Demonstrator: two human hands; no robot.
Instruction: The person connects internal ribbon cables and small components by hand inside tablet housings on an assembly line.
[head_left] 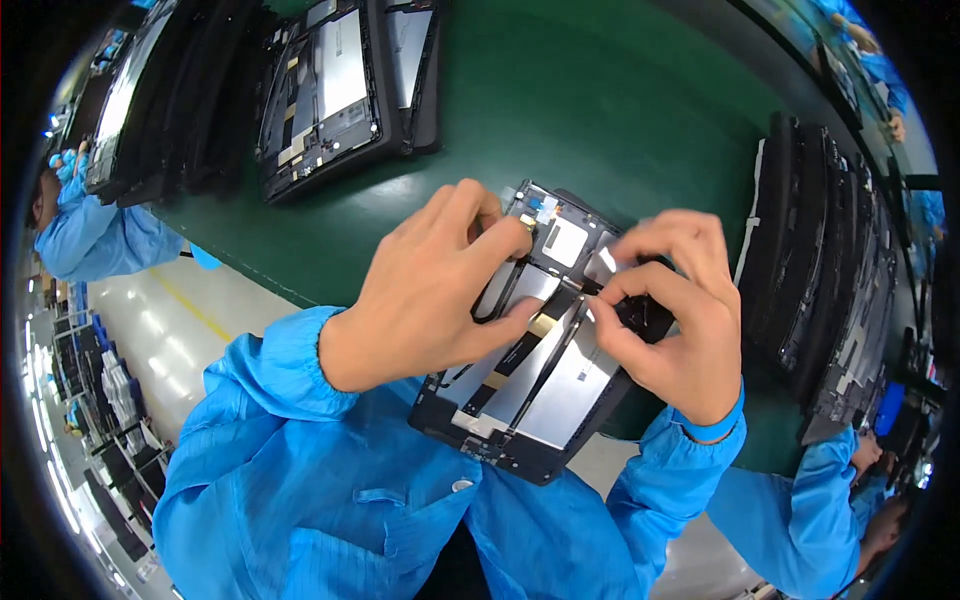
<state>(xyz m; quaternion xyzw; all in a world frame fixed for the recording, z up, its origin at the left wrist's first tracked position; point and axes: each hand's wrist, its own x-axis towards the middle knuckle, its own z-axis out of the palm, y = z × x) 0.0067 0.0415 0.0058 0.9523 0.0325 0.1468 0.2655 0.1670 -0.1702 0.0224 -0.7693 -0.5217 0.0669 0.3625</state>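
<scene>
An opened tablet (pixel 563 395) lies tilted in front of me, its silver battery packs and ribbon cables showing. Its lower end reaches past the table's near edge, over my lap. My left hand (pixel 430 285) is closed on the tablet's upper left edge, fingers curled near the camera end and thumb over the silver area. On the other side, my right hand (pixel 685 315) is closed, thumb and index finger pinched low over the middle of the tablet. Whatever sits between those fingertips is too small to make out. The right hand's upper fingers are slightly blurred.
Two opened tablets (pixel 340 90) lie overlapping at the far left of the green table (pixel 590 90). A dark stack of devices (pixel 165 100) stands further left, another row (pixel 815 260) at the right. People in blue sleeves (pixel 110 235) work on both sides.
</scene>
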